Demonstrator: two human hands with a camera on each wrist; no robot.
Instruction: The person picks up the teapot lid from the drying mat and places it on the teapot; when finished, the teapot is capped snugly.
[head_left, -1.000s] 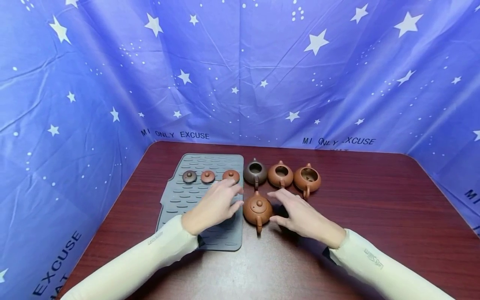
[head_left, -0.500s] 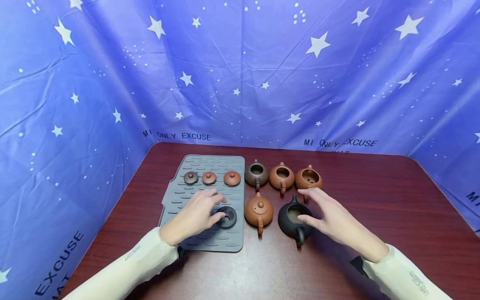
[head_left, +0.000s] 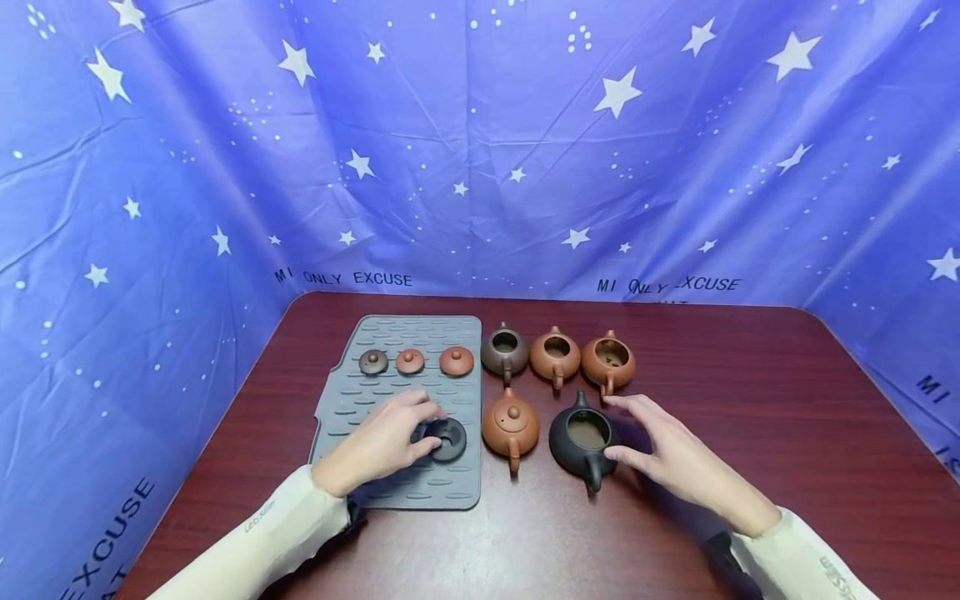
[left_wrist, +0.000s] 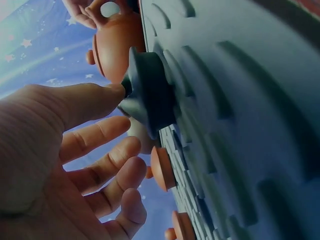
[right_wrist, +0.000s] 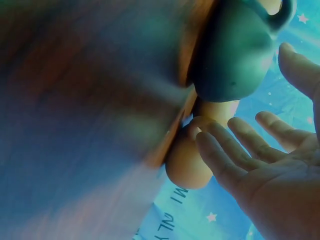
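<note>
On the grey mat point(head_left: 345, 442) lies a black teapot lid point(head_left: 450, 446). My left hand point(head_left: 386, 433) is at its left side. In the left wrist view the thumb tip point(left_wrist: 114, 92) reaches the lid's knob, and the other fingers are loosely bent and spread apart; whether the thumb touches cannot be told. A lidless black teapot point(head_left: 566, 446) stands on the table right of the mat. My right hand point(head_left: 678, 462) is beside it with fingers spread, gripping nothing. Between mat and black pot stands an orange-brown teapot point(head_left: 510, 437) with its lid on.
Behind stand a lidless dark brown teapot point(head_left: 495, 354) and two lidless orange-brown teapots point(head_left: 555, 367), point(head_left: 596, 371). On the mat's far part lie a dark brown lid point(head_left: 372, 362) and two reddish lids point(head_left: 409, 361), point(head_left: 456, 361). A starry blue cloth point(head_left: 420, 125) surrounds the table point(head_left: 750, 400).
My hands have moved apart, from either side of the lidded orange-brown teapot. The left went to the black lid, the right to the black teapot's right side.
</note>
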